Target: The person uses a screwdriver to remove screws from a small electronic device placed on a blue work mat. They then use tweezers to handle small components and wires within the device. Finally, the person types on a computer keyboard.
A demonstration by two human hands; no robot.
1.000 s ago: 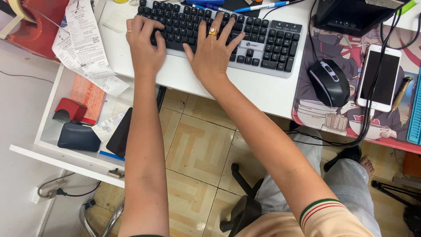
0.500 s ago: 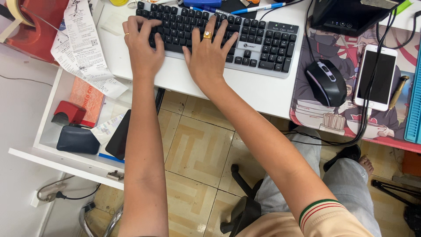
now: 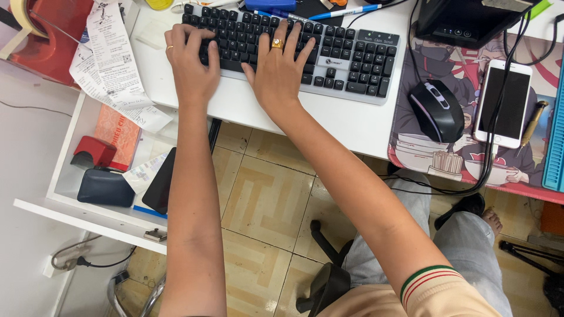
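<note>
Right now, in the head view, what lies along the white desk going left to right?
Long white paper receipt → left hand on the black-keyed keyboard → right hand with a gold ring → black computer mouse → white smartphone with dark screen → teal ribbed edge.

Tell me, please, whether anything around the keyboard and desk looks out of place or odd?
Mostly small things. A long paper receipt hangs crumpled over the desk edge into the open drawer beside the left hand. The phone lies under trailing black cables. Both hands, the right hand too, rest normally on the keyboard.
</note>
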